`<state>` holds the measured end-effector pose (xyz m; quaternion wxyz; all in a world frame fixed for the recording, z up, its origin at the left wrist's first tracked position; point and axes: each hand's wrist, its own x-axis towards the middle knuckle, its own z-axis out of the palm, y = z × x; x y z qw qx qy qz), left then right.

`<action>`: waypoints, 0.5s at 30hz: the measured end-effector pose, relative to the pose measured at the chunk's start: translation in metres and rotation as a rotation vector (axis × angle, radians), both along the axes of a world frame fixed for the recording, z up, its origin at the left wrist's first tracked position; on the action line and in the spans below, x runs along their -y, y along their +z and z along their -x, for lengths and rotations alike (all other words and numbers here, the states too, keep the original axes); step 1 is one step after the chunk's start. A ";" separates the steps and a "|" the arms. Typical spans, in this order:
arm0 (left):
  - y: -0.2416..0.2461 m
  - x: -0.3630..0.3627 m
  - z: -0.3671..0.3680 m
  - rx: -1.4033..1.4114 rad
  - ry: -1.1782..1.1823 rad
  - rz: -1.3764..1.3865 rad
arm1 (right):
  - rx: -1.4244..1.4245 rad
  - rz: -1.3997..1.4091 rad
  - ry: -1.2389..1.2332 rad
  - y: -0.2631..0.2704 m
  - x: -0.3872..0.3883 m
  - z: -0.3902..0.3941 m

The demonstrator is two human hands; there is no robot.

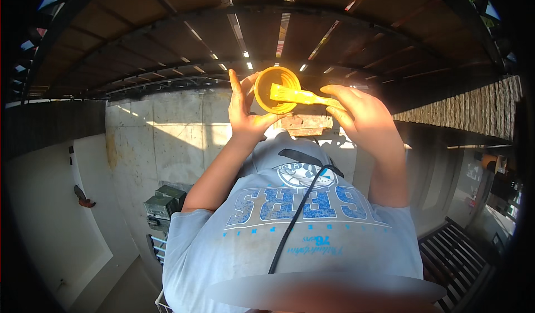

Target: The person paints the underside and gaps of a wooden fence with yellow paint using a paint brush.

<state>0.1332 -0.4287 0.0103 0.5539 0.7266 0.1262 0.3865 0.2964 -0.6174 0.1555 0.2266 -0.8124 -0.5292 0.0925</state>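
Observation:
My left hand [246,112] is wrapped around a round yellow cup [289,78], its open mouth facing the camera. One finger stands up, away from the cup. In my right hand [359,110] is the handle of a flat paintbrush [303,97] coated in bright yellow. The bristles lie over the cup's mouth; whether they touch its inside cannot be told. Yellow smears mark the fingers of both hands.
Dark brown panels [313,33] with narrow gaps and a dark frame span the far side. A worn reddish-brown block [307,125] lies below the hands. Green boxes [161,206] are at the left, slatted bars [453,250] at the lower right. A black cord [294,221] hangs over the shirt.

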 end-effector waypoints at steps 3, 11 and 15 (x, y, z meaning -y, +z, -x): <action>-0.004 -0.041 -0.004 0.006 -0.076 -0.053 | -0.084 0.152 -0.077 0.005 -0.025 0.006; -0.002 -0.121 -0.033 0.056 -0.237 -0.160 | 0.001 -0.023 -0.316 -0.005 -0.077 0.029; 0.005 -0.140 -0.053 0.049 -0.244 -0.211 | 0.081 -0.111 -0.416 -0.007 -0.086 0.032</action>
